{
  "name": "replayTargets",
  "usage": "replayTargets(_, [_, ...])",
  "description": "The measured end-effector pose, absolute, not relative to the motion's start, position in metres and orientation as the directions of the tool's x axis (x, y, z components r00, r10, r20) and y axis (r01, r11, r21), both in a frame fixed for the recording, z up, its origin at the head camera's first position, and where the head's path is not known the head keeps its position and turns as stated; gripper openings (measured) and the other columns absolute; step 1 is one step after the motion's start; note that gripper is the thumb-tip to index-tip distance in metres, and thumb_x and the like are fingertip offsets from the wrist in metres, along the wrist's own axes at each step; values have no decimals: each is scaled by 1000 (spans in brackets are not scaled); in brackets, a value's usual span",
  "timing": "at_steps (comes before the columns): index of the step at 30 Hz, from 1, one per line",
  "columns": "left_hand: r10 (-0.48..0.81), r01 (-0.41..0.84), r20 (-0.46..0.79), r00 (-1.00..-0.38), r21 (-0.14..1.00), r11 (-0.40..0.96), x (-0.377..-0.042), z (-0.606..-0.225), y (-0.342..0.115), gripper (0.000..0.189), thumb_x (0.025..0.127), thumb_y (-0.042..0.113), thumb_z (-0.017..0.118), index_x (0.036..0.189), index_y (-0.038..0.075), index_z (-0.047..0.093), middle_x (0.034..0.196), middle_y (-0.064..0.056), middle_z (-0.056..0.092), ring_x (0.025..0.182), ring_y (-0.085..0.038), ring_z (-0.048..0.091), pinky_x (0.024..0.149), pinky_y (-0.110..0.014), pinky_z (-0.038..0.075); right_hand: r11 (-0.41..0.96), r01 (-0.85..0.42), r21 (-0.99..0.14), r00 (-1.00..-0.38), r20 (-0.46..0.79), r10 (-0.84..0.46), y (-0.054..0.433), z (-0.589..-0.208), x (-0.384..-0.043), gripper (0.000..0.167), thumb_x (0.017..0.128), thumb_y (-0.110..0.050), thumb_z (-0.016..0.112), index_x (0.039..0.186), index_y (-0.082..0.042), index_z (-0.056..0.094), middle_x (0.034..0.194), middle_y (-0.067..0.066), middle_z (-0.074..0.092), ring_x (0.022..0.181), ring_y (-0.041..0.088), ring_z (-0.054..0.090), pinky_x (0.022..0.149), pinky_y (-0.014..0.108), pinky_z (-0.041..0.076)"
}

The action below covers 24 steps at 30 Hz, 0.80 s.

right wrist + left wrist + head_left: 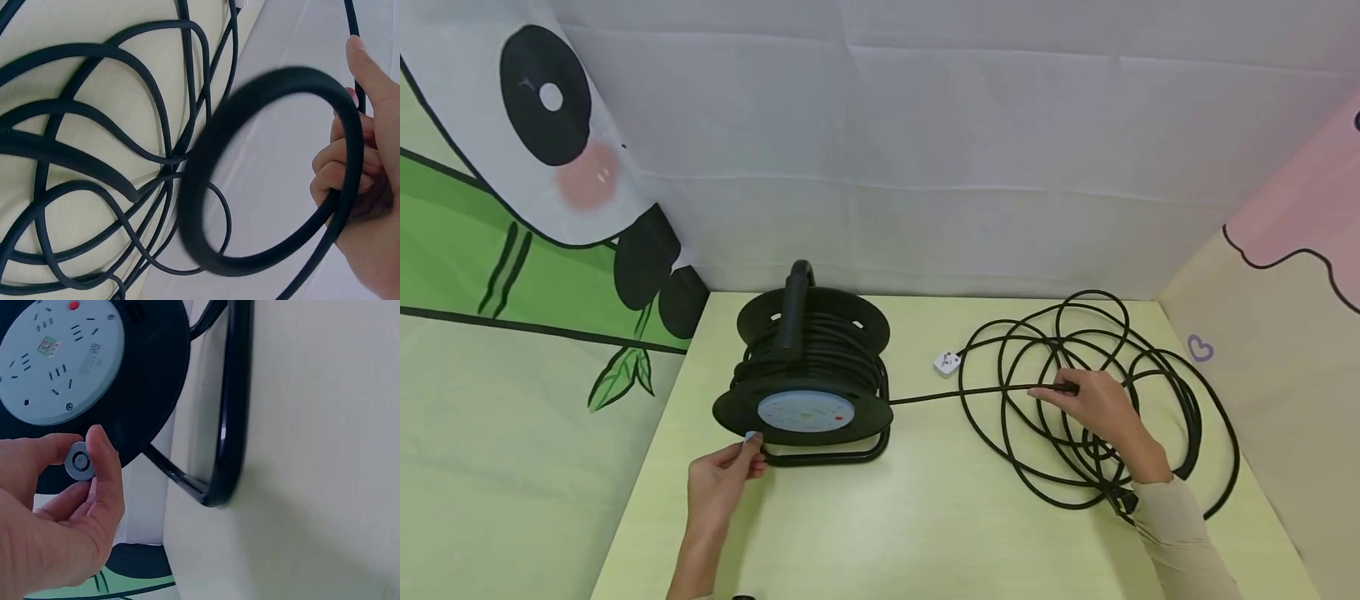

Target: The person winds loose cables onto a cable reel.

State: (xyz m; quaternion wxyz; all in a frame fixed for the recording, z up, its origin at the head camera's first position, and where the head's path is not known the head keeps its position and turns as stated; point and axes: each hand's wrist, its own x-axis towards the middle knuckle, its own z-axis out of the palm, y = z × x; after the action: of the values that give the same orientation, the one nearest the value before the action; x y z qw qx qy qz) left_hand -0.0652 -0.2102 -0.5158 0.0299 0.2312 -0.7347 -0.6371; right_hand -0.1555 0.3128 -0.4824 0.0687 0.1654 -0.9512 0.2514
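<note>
Plug (947, 363), coils (1192, 425) right of reel (820, 340) on surface (865, 533). Left hand (721, 483) pinches knob (80, 461) at reel's rim; right hand (1103, 410) grips cord (925, 399) over coils.

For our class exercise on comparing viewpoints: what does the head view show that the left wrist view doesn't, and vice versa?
Only the head view shows the right hand, the white plug and the loose cable loops. Only the left wrist view shows the ringed face of the grey knob. Both show the left hand, the pale socket panel and the black stand.
</note>
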Motion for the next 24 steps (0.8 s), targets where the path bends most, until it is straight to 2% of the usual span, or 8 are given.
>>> replayTargets(5, [-407,-304,-240,-881,948,99,-64,-504,-219,42,100,23,71,114,-16,70,72,-1,73,60,-8,71,66,-18,60,821,-324,-470,-946,182,-269,310,-482,-155,29,89,-31,83,74,-15,63,57,-10,43,49,5,34,48,22,30])
replayTargets(11, [-405,-305,-246,-881,948,88,-65,-494,-223,44,99,25,72,116,-16,69,74,0,74,61,-7,71,67,-18,61,823,-350,-447,-935,227,-274,304,-486,-159,28,87,-31,84,74,-15,65,57,-11,45,50,3,34,49,22,30])
replayTargets(18, [-410,-312,-243,-879,944,111,-65,-481,-224,45,100,28,71,118,-14,69,72,5,73,61,-7,70,68,-17,60,859,-398,-322,-893,350,-283,304,-486,-160,21,82,-15,87,80,-11,67,52,-11,40,44,2,25,43,22,22])
replayTargets(24, [-419,-311,-241,-876,944,107,-64,-471,-226,45,99,28,71,118,-14,69,71,4,73,61,-7,70,68,-17,60,891,-392,-231,-867,416,-273,302,-486,-161,20,84,-14,86,84,-8,66,52,-8,43,43,3,23,40,23,19])
